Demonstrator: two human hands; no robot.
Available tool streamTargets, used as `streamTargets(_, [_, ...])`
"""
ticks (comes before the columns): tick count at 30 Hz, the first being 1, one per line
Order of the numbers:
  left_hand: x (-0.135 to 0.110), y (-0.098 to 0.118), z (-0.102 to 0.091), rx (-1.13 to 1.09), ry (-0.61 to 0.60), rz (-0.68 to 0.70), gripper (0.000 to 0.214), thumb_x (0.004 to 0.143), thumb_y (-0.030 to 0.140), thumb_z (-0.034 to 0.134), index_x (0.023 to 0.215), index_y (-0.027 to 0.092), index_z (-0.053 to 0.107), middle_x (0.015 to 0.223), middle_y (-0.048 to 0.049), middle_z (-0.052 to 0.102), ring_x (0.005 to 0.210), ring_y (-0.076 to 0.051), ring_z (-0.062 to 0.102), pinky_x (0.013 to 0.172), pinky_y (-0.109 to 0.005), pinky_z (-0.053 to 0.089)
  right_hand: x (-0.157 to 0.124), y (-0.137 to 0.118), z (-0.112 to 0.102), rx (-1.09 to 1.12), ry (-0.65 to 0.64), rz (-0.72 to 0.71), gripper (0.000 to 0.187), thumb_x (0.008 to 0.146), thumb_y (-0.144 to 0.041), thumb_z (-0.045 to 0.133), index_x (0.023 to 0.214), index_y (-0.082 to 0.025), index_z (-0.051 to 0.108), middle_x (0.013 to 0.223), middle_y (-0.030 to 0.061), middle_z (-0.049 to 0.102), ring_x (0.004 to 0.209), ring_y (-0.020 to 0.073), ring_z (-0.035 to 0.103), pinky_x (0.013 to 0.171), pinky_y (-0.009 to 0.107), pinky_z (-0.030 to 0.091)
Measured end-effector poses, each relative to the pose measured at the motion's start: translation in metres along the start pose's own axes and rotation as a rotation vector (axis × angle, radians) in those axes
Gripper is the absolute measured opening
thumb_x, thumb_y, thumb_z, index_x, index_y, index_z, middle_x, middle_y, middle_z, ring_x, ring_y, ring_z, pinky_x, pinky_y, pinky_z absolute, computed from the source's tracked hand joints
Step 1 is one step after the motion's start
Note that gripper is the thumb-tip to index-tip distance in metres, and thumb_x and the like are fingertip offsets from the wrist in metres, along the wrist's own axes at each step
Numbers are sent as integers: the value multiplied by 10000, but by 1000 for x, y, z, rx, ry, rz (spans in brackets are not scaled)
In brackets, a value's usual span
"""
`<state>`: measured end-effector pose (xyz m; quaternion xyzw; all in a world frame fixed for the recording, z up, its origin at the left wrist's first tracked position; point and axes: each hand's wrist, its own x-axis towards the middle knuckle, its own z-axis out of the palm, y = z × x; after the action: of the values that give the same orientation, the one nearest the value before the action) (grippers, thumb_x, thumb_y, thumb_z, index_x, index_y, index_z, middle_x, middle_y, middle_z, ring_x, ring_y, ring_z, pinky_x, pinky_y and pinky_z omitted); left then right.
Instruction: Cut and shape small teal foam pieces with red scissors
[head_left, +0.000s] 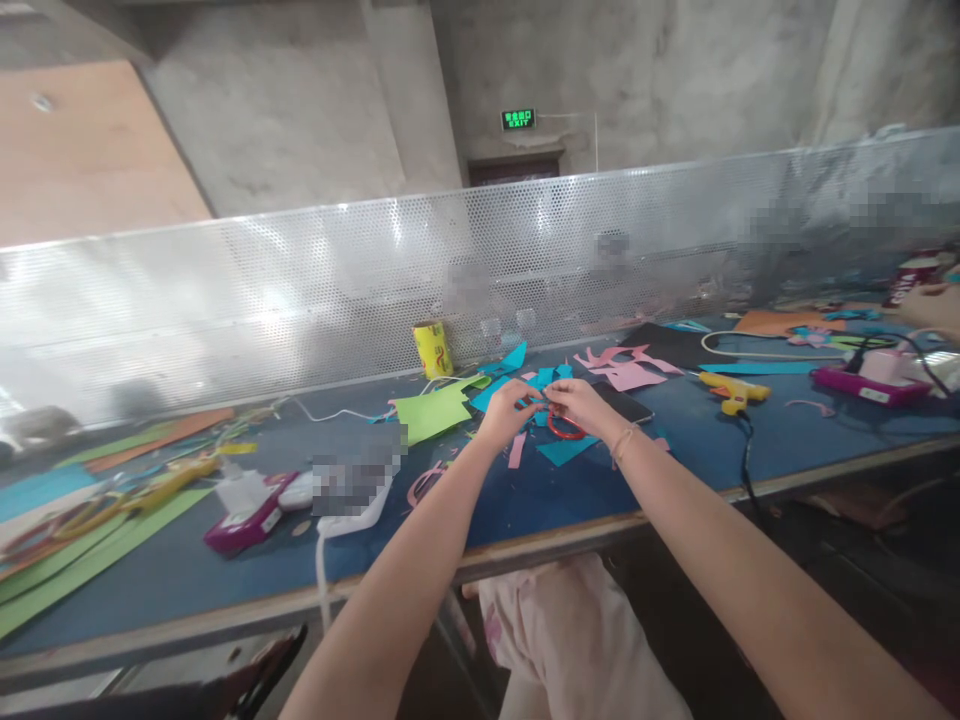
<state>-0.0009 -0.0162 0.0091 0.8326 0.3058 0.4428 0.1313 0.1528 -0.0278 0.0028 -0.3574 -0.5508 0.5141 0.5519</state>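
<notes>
Over the blue tabletop my left hand (pixel 512 410) and my right hand (pixel 577 404) come close together, the fingers of each pinched. What lies between the fingertips is too small to make out; pieces of blue paper (pixel 551 377) show just behind and between them. Beneath my right hand is a red ring-shaped handle (pixel 565 428), which looks like part of scissors. Another blue paper piece (pixel 566 452) lies nearer the table edge, and a small pink strip (pixel 517 451) rests below my left hand. A dark flat phone-like object (pixel 626 403) is partly hidden behind my right hand.
Green paper (pixel 431 412) and a yellow can (pixel 432 350) stand left of my hands. Pink cut paper (pixel 630 372) and a yellow glue gun (pixel 735 392) lie right. Purple power strips (pixel 251 515) with cables sit on both sides. A perforated metal panel (pixel 337 280) runs along the back.
</notes>
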Motion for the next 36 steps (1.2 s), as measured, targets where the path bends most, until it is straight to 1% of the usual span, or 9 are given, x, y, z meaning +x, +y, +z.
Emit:
streamTargets(3, [0,1,0,-6,2,-9,156,625,167,608,779,192,620,790,-29,574,724,-121,537,626,-231,453,1,1,-1,15,-29,8,239,565,-317,673,646,-122,559,546,-21,502,521,69,481,542,226,379])
streamTargets(8, [0,3,-1,19,18,-16,91,656,161,571,724,192,623,772,-29,599,742,-130,543,636,-236,447,2,3,-2,4,-51,26,202,575,-280,670,646,-122,567,557,-12,514,528,74,490,552,233,388])
streamTargets(15, [0,6,-2,3,32,-57,89,665,179,545,703,192,624,758,-28,620,740,-135,554,635,-241,446,7,8,-5,-5,-56,7,209,579,-295,668,655,-125,573,566,-6,527,535,77,497,558,233,395])
streamTargets(21, [0,6,0,-29,39,-109,114,664,185,533,722,183,630,751,-27,632,731,-138,562,652,-252,449,11,12,-8,-77,-42,-17,224,588,-322,653,658,-123,578,560,-3,530,531,83,496,553,241,400])
streamTargets(28, [0,2,1,-104,25,-142,118,673,216,533,739,166,617,732,-26,624,686,-126,562,625,-235,448,7,6,-6,-156,-19,-63,208,612,-321,626,663,-125,578,546,-3,531,517,85,493,537,238,401])
streamTargets(32, [-1,3,2,-117,-7,-133,126,680,229,530,747,167,617,744,-25,618,696,-123,559,626,-230,446,5,3,-5,-193,6,-65,200,613,-313,620,663,-123,583,543,0,539,515,89,496,523,234,402])
streamTargets(36, [-1,5,1,-93,-12,-122,103,666,218,543,716,173,620,765,-28,620,721,-128,559,641,-232,445,3,2,-4,-233,7,-73,173,623,-291,613,677,-127,594,540,1,543,518,90,500,521,230,403])
